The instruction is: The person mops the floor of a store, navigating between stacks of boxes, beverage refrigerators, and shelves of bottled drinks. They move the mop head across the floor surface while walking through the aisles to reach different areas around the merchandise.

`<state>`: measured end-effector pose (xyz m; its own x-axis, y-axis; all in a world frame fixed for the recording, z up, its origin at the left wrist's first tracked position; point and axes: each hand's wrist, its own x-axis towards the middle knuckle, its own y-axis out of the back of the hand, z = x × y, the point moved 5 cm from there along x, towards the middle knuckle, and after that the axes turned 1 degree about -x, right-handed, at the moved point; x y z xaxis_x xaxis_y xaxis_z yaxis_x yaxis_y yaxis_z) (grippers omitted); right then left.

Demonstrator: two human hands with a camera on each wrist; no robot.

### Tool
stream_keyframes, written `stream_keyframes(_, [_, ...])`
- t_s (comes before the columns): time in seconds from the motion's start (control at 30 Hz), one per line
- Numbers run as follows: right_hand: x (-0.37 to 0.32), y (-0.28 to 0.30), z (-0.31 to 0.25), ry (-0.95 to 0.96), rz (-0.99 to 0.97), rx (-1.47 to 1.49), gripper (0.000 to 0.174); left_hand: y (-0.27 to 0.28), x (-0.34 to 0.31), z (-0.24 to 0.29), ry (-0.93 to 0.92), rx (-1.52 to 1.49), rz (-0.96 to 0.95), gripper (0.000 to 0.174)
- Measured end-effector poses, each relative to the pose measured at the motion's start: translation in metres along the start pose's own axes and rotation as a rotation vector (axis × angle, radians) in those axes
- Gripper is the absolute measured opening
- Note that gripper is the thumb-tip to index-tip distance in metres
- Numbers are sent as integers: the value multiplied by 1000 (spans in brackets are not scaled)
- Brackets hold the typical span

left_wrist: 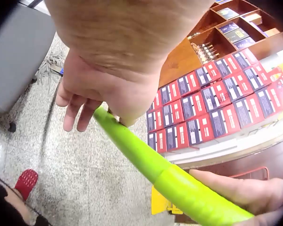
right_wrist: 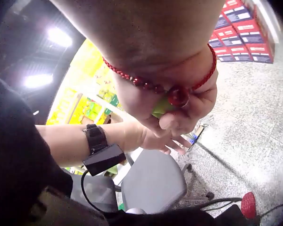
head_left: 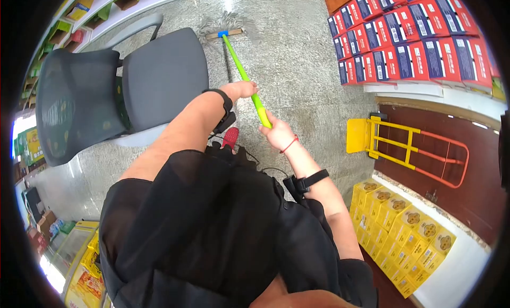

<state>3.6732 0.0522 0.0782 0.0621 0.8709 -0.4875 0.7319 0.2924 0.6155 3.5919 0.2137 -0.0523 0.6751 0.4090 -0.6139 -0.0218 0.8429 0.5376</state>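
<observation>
A mop with a lime-green handle (head_left: 243, 72) slants down from the person; its grey string head (head_left: 227, 22) lies on the floor at the far end, below a blue joint. The left hand (head_left: 239, 89) holds the handle partway down, and in the left wrist view the handle passes by the thumb while several fingers hang loosely past it. Nearer the body, the right hand (head_left: 278, 134) grips the ribbed top end, with fingers curled round it in the right wrist view. A red beaded bracelet (right_wrist: 178, 96) circles the right wrist.
A grey office chair (head_left: 166, 72) stands at left, near the mop. Stacked red and blue boxes (head_left: 409, 39) fill the upper right. Below them are a yellow and red folding trolley (head_left: 409, 145) and yellow cartons (head_left: 398, 223). A red shoe (head_left: 230, 138) and cables are near the body.
</observation>
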Motion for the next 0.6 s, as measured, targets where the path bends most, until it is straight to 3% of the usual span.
stream_keyframes(0.2, [28, 20, -35, -209, -179, 175, 65, 26, 6, -20, 101, -127, 55, 52])
stream_keyframes(0.33, [28, 25, -36, -179, -188, 136, 65, 19, 8, -17, 128, -223, 113, 56])
stream_keyframes(0.43, [17, 28, -25, -153, -177, 223, 65, 11, -4, 5, 131, -232, 127, 58])
stream_keyframes(0.53, [-7, 28, 5, -229, -208, 101, 64, -11, 1, 22, 92, -264, 111, 63])
stream_keyframes(0.6, [-27, 26, 37, -99, -133, 34, 65, -35, -4, 46, 48, -233, 51, 61])
